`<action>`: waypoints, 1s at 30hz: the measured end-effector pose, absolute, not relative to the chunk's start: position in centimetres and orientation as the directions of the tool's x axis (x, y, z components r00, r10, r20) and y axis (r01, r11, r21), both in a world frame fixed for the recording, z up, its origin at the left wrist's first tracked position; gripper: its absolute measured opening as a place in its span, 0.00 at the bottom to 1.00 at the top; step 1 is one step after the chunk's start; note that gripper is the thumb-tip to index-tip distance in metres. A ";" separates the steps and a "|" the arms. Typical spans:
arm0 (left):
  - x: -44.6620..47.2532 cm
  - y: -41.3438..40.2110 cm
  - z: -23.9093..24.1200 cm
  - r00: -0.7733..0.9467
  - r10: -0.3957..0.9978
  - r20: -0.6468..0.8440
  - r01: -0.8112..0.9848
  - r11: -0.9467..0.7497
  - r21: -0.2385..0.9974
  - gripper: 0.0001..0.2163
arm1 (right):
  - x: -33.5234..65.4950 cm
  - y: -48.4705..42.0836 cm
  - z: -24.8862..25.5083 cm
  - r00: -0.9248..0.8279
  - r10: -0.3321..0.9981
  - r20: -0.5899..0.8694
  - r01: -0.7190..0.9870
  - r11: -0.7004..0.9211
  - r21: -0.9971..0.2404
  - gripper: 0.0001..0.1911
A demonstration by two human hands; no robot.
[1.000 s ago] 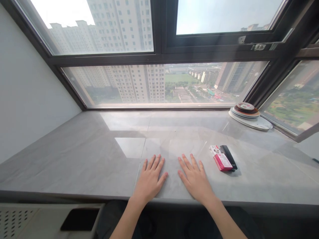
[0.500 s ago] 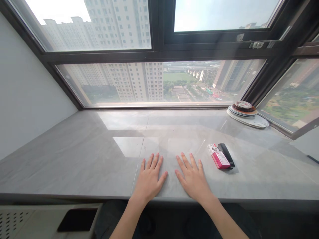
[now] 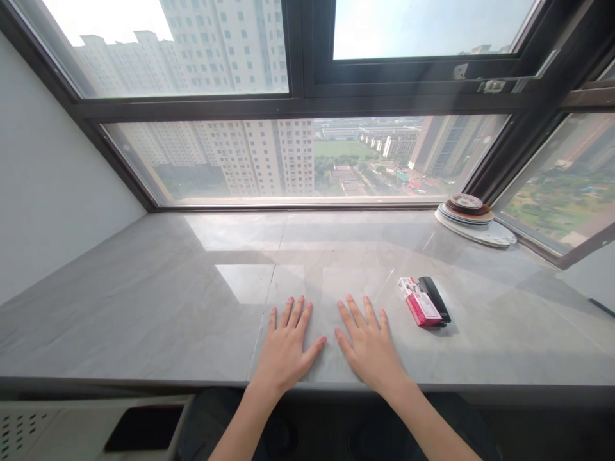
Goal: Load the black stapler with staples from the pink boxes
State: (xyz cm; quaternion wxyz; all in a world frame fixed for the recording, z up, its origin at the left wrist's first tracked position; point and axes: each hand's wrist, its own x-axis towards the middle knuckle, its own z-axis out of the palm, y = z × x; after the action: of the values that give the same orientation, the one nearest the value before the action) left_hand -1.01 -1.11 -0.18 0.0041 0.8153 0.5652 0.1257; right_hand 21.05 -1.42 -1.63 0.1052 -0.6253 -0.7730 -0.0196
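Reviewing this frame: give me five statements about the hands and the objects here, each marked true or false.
1. The left hand and right hand both rest palm down on the gray surface. True.
2. The pink-and-white box lies beside the black object. True.
3. The right hand grips that box. False: it holds nothing; the box lies apart from it.
4. A stack of flat round pieces sits toward the far right corner. True.
5. The two hands overlap. False: a gap separates them.

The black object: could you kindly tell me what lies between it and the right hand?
The head view shows bare grey countertop next to the right hand, then the pink-and-white box beside the black object.
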 end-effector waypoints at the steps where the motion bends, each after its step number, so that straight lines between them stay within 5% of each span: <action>1: -1.0 -1.1 -0.2 0.330 0.922 0.201 0.920 -0.361 0.149 0.34 | 21.0 -1.4 -1.6 -0.196 0.962 0.190 0.971 0.218 -0.099 0.34; 30: -1.2 -1.0 -0.5 0.327 0.923 0.202 0.921 -0.360 0.151 0.34 | 20.8 -1.3 -2.0 -0.190 0.961 0.203 0.971 0.214 -0.104 0.34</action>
State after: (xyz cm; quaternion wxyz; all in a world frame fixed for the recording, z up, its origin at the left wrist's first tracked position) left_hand -1.16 -0.96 -0.53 0.0044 0.8147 0.5658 0.1272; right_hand 20.85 -1.30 -2.03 0.1124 -0.6263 -0.7711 -0.0236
